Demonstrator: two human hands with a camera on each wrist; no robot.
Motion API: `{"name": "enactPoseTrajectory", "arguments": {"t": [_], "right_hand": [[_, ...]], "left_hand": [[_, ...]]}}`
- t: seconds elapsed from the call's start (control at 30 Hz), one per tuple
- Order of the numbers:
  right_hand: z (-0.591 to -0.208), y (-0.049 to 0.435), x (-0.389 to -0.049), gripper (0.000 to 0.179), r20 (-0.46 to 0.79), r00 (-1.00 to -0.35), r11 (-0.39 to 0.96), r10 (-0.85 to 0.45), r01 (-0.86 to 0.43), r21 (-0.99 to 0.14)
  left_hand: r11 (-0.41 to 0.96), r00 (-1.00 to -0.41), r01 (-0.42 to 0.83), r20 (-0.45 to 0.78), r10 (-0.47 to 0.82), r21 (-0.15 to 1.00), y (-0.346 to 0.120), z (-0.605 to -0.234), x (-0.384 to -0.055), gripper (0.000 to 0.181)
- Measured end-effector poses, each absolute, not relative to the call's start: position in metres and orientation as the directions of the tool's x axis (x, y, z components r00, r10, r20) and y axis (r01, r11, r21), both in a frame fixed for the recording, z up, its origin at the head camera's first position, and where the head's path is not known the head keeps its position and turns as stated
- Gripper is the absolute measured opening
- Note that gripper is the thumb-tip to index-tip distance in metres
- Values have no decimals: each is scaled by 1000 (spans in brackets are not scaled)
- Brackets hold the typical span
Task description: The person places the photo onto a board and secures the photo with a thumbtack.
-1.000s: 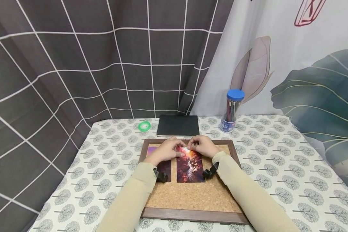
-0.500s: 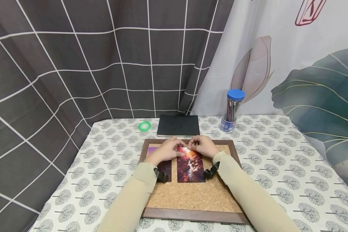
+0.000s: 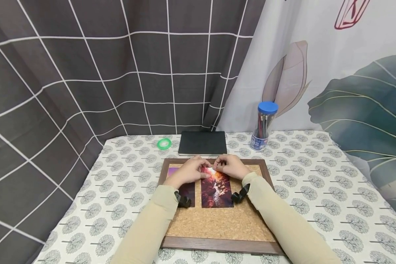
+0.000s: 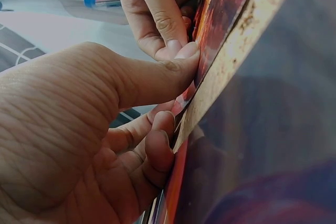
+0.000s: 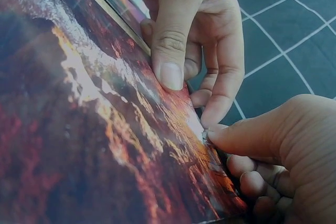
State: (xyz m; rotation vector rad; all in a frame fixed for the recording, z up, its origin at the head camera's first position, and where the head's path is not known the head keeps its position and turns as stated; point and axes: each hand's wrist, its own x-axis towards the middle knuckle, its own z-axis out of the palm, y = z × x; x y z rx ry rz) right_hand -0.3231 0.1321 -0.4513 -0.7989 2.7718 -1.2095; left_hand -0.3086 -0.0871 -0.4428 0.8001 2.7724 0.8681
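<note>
A red and orange picture [image 3: 217,190] lies upright on a framed cork board [image 3: 214,224]. At its top edge my right hand [image 3: 232,167] pinches a small clear push pin [image 5: 205,136], mostly covered by thumb and index finger. My left hand [image 3: 192,171] presses its thumb on the face of this picture near the upper left corner. The left index fingertip reaches close to the pin in the right wrist view, while the other fingers bend loosely by the top edge. A purple picture [image 3: 187,192] lies to the left, partly under my left wrist.
Behind the board lies a black notebook [image 3: 202,143]. A green roll of tape [image 3: 164,143] is at its left. To the right stands a clear jar of pencils [image 3: 263,128] with a blue lid. The board's brown frame [image 3: 217,244] borders the cork.
</note>
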Motion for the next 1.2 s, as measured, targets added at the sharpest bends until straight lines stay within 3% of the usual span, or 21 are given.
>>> {"name": "enactPoseTrajectory", "arguments": {"t": [1.2], "right_hand": [[-453,133,-325,7,191,-860,577,-473,-466,-670]], "left_hand": [[692,-843,467,42,536,551,-88,-443,-309,32]]}}
